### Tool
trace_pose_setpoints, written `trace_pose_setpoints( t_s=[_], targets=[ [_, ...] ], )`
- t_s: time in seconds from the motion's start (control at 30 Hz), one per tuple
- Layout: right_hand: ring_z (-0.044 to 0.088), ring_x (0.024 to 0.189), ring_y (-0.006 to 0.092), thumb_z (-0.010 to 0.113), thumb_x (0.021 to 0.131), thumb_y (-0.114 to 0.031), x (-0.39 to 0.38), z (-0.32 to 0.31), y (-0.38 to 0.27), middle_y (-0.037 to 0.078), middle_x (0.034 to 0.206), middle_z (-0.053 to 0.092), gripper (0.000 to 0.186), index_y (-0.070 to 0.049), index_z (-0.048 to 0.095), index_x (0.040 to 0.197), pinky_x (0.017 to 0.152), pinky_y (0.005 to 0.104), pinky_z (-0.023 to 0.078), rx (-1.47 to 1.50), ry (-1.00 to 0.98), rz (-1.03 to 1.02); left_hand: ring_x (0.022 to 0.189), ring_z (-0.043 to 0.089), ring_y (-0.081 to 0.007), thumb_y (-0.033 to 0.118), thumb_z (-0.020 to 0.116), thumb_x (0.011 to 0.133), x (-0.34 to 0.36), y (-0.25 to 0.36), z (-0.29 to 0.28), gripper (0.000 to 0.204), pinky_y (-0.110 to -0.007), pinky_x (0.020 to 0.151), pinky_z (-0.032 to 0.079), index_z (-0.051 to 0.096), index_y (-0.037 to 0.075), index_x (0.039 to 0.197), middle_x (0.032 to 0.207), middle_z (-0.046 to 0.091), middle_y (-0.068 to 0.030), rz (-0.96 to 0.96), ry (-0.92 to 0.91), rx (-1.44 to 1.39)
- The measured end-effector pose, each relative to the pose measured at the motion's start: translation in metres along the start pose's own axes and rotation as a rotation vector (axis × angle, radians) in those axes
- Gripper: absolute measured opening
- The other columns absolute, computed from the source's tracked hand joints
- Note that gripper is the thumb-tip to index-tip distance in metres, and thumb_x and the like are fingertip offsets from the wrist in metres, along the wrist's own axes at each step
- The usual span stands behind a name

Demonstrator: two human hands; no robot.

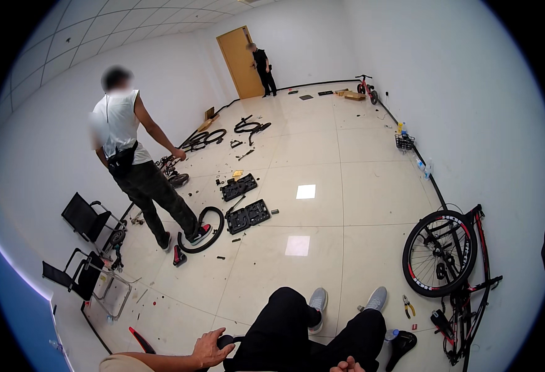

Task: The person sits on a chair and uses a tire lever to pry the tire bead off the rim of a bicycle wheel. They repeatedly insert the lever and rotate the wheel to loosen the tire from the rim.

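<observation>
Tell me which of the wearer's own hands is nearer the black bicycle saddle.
The right hand, cut off by the lower edge; the left hand is farther from the saddle, beyond the left leg.

Beside the left thigh (272, 328), a black rounded piece (225, 341) — partly covered. On the floor (371, 248) beyond the right leg (356, 338), a black bicycle saddle (404, 342) — broad end away, narrow nose toward the lower edge.

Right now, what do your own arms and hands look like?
The left hand wears no glove; what looks like a beige sleeve shows farther up that arm. The right hand, cut off below, shows no glove either.
</observation>
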State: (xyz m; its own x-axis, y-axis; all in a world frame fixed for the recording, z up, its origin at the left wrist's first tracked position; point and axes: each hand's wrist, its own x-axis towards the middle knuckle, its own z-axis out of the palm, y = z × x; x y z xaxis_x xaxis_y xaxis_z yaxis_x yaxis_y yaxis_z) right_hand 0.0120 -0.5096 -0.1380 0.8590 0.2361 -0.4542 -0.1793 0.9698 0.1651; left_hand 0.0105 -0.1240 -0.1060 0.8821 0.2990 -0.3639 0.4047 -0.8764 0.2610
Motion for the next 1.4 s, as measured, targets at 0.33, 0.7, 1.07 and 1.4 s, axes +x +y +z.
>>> trace_pose_setpoints(
  t_s=[0.33, 0.7, 1.07, 1.4],
  targets=[
    [0.057, 0.082, 0.0251, 0.048, 0.106, -0.022, -0.002, 0.002, 0.000, 0.011, 0.100, 0.062, 0.027, -0.001, 0.060, 0.119, 0.077, 0.0405, 0.051, 0.027, -0.027, 0.003, 0.125, 0.055, -0.0366, 0.053, 0.066, 0.089, -0.001, 0.001, -0.002, 0.078, -0.047, 0.108, 0.043, 0.047, 0.007, 0.149, 0.133, 0.063, -0.0173, 0.000, -0.002, 0.005],
    [0.055, 0.084, 0.0246, 0.048, 0.106, -0.021, 0.001, 0.005, -0.006, 0.011, 0.099, 0.062, 0.028, 0.000, 0.061, 0.120, 0.079, 0.0403, 0.049, 0.013, -0.055, -0.001, 0.120, 0.058, -0.0395, 0.050, 0.070, 0.088, -0.002, 0.003, 0.006, 0.072, -0.048, 0.104, 0.046, 0.052, 0.007, 0.143, 0.128, 0.065, -0.0199, 0.052, 0.092, -0.008],
    [0.052, 0.085, 0.0227, 0.047, 0.106, -0.023, 0.005, -0.001, -0.023, 0.010, 0.103, 0.060, 0.032, 0.001, 0.061, 0.122, 0.079, 0.0369, 0.045, -0.028, -0.094, 0.044, 0.129, 0.051, -0.0385, 0.051, 0.062, 0.094, 0.003, 0.013, 0.013, 0.072, -0.048, 0.108, 0.040, 0.044, 0.010, 0.150, 0.140, 0.056, -0.0199, 0.051, 0.025, 0.002],
    [0.052, 0.084, 0.0231, 0.049, 0.104, -0.023, -0.005, 0.003, -0.022, 0.010, 0.102, 0.060, 0.033, 0.002, 0.063, 0.122, 0.078, 0.0366, 0.045, -0.022, -0.070, 0.069, 0.132, 0.048, -0.0385, 0.054, 0.061, 0.095, -0.010, 0.016, 0.003, 0.074, -0.049, 0.110, 0.038, 0.041, 0.011, 0.153, 0.143, 0.054, -0.0197, 0.005, -0.047, 0.019]
  ],
)
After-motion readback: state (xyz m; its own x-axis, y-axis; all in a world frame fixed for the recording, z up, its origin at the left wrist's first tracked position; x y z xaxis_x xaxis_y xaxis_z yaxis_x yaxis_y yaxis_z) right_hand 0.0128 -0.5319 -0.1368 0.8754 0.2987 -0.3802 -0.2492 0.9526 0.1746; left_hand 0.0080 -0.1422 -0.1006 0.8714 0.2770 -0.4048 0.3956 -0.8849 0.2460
